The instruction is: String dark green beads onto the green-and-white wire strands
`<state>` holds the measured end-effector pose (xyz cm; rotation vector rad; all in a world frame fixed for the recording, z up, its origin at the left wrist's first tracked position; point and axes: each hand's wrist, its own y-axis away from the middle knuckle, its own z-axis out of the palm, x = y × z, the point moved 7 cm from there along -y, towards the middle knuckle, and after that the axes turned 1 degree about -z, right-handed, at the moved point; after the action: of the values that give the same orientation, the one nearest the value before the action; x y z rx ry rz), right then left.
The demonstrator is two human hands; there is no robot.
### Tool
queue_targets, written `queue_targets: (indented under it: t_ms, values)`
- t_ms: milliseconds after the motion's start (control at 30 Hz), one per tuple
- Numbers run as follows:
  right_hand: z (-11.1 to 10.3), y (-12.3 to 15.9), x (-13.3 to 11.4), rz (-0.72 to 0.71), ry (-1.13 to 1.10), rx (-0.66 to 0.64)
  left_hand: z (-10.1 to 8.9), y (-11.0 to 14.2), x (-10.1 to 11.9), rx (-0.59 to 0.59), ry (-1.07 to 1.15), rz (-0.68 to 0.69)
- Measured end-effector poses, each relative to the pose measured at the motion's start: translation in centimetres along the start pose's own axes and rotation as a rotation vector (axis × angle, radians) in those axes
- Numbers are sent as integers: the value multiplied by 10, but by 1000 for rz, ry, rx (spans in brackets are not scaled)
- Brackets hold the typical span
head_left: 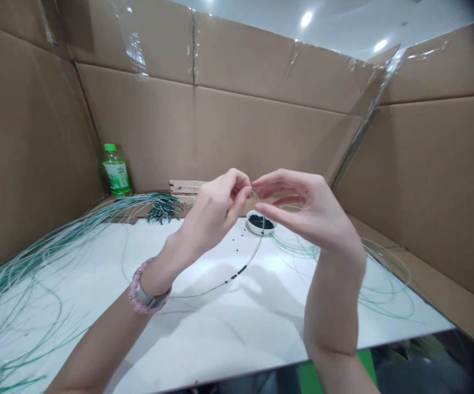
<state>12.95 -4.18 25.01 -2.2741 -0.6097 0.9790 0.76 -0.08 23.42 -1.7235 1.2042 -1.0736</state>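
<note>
My left hand (223,203) is closed in a pinch on a thin cord (255,250) in front of the back wall. The cord curves down from the fingertips and back toward my left wrist, with several small dark beads (242,269) strung along its lower part. Close by on the right, my right hand (302,203) has its thumb and fingers apart around the upper cord; whether a finger touches it is hard to see. Behind and below the hands stands a small white bowl (254,230) of dark green beads (260,221). A few loose beads (237,250) lie left of it.
Long green and clear strands (23,279) spread across the left side, ending in a dark beaded bundle (163,208). More looped cords (388,295) lie at right. A green bottle (117,172) stands in the back left corner. Cardboard walls (261,131) enclose the white tabletop (220,339).
</note>
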Motion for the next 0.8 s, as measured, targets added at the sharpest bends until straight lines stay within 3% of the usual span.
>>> queue_targets:
  t_ms: [167, 467, 800]
  values:
    - [1, -4, 2, -20, -66, 141, 6, 2, -9, -12, 63, -50]
    - [6, -7, -1, -58, 48, 123, 5, 2, -12, 60, -72, 4]
    - [11, -10, 3, -73, -169, 86, 4, 4, -15, 55, -26, -86]
